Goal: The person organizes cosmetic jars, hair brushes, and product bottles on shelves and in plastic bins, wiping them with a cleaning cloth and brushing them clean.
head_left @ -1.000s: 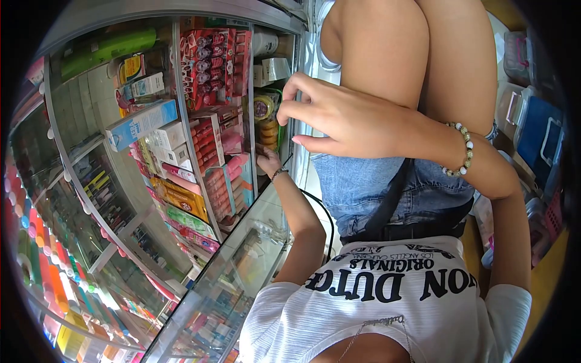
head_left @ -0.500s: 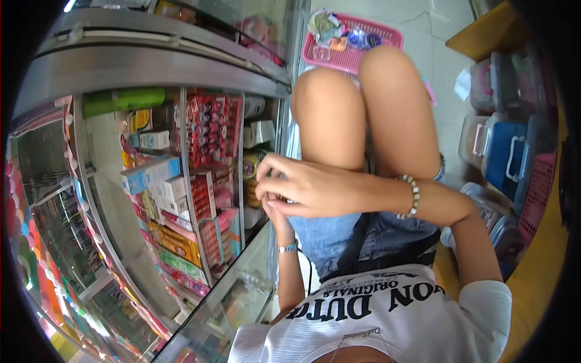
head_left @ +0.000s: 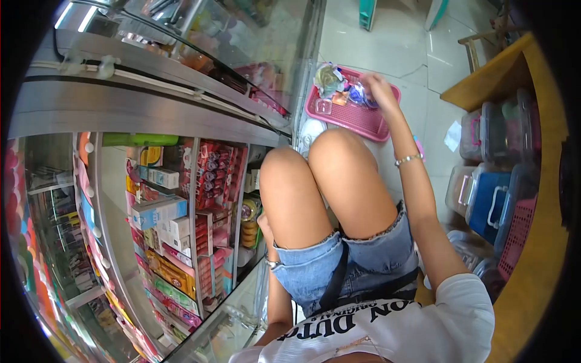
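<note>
My right hand (head_left: 379,91) reaches out past my knees, over the right side of a pink plastic basket (head_left: 363,126) on the tiled floor. Its fingers point down by a blue and purple packet (head_left: 358,94); motion blur hides whether they touch or grip anything. Also in the basket lie a crumpled greenish wrapper (head_left: 328,80), a small orange piece (head_left: 340,98) and a clear plastic item (head_left: 324,107). Low at the left, my left hand (head_left: 264,226) is beside my left thigh, next to the glass case. My leg covers most of its fingers.
A glass display case (head_left: 151,115) full of boxed and packaged goods runs along my left. On the right, clear storage boxes (head_left: 475,130), a blue box (head_left: 489,192) and a pink basket (head_left: 519,233) stand by a wooden shelf (head_left: 493,72). A white paper scrap (head_left: 452,136) lies on the floor.
My hands, together before my lap earlier, have parted. The right has stretched forward to the pink basket; the left has dropped beside my thigh. The view and my knees have shifted.
</note>
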### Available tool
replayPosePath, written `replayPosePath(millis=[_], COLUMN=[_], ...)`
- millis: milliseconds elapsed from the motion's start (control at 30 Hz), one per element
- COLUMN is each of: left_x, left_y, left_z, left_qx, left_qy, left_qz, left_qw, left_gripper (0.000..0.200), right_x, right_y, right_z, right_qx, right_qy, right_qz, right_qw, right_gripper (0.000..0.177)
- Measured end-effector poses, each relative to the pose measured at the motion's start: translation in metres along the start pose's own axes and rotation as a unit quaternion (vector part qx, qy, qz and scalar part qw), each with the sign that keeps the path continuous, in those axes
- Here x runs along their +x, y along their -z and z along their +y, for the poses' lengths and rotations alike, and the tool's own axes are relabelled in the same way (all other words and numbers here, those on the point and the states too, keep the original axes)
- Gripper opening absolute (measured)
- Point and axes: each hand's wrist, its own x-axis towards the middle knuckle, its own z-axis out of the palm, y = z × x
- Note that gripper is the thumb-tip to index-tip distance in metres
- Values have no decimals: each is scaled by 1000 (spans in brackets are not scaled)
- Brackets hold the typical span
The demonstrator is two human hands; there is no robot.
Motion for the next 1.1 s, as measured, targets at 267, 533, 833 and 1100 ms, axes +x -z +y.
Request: replayPosePath(millis=[267, 533, 833, 1100], left_x=[12, 20, 13, 11], left_y=[-5, -13, -10, -2], left_z=[8, 7, 4, 7], left_qx=[37, 71, 99, 119], left_qy=[-37, -41, -37, -42], left_qz=[6, -8, -20, -11], left_qw=[999, 997, 994, 992], left_gripper=[43, 43, 42, 41], right_x=[90, 96, 81, 76], right_y=[14, 36, 26, 29], right_z=[176, 220, 218, 201], right_qx=[-440, -326, -325, -342], right_qy=[-95, -107, -100, -145], right_qz=[79, 122, 163, 101], right_qw=[889, 931, 926, 923], right_gripper=[49, 78, 96, 94])
